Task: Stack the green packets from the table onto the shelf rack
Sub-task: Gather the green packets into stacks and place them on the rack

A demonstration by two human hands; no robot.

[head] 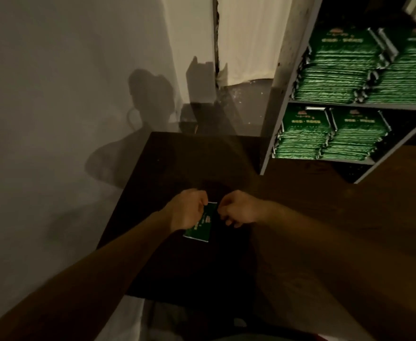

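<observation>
Two bare forearms reach out over a dark table [189, 156], with one green packet [203, 226] between the hands.

Left hand [186, 211] grips the packet by its left edge, fingers curled round it, and holds it low over the dark tabletop; whether the packet's near end touches the table cannot be told in the dim light. Right hand [237, 209] sits just beside the packet's far right corner with its fingers curled in; whether they pinch the corner or only hover next to it cannot be told. To the right stands a grey metal shelf rack [273, 134], its upper shelf carrying two tall stacks of green packets [339, 72] and its lower shelf two shorter stacks [303, 141]. A grey wall [54, 94] on the left shows the person's shadow.
</observation>
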